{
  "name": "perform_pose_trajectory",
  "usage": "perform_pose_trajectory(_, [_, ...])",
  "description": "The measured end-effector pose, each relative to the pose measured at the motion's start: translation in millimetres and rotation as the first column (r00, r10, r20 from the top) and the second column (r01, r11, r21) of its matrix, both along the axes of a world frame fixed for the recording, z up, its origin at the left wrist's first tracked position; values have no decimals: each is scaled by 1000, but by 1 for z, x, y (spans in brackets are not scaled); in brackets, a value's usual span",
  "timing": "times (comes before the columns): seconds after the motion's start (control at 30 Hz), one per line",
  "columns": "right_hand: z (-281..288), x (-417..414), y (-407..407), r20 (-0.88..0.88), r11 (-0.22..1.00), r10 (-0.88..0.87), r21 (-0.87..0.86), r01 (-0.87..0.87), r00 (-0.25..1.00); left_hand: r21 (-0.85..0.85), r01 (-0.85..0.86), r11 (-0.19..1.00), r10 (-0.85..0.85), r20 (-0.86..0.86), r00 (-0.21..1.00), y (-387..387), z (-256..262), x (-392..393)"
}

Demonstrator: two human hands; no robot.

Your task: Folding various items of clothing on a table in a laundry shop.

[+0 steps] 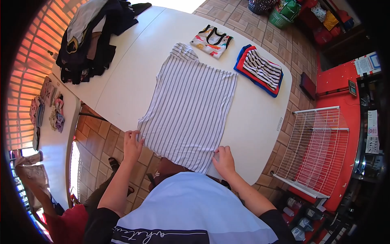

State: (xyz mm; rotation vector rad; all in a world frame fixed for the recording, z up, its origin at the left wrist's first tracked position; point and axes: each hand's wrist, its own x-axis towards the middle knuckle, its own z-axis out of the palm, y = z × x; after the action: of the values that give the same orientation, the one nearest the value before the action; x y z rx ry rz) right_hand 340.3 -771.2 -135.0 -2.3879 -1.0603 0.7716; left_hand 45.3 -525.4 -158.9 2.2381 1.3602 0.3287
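Note:
A white garment with thin dark stripes (pixel 189 106) lies spread before me on the white folding table (pixel 259 131). Its near end hangs past the table edge, close to my body. My left hand (pixel 132 147) pinches the garment's near left corner. At the lower right edge, my right hand (pixel 224 161) grips the fabric between thumb and fingers. Beyond it rests a folded white printed top with black trim (pixel 211 41). To the right sits a folded stack of blue, red and black-striped clothes (pixel 260 70).
A heap of dark clothes (pixel 88 45) covers the table's far left. Small clothes lie on a second white table (pixel 58 158) at left, where a person in a red top (pixel 67 224) handles brown fabric (pixel 33 174). A white wire rack (pixel 313 149) stands on the right.

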Motion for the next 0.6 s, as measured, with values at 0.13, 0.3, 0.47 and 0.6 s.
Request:
perform_pose_trajectory(0.13, [-7,-11,-1,108,960,238,124,-250,965,-55,-49,997,50,15,999,-1,-5,1])
perform_pose_trajectory(0.3, [-13,-16,-16,71,950,285,114,-292,956,-147,-280,949,300,144,943,-9,-29,-11])
perform_pose_trajectory(0.47, [-3,-32,-23,88,851,481,192,-489,872,-415,-467,781,605,315,732,-6,-59,-24])
perform_pose_trajectory(0.6, [-17,-39,-34,254,761,587,149,-631,769,-939,-152,308,806,173,567,1,-64,-21])
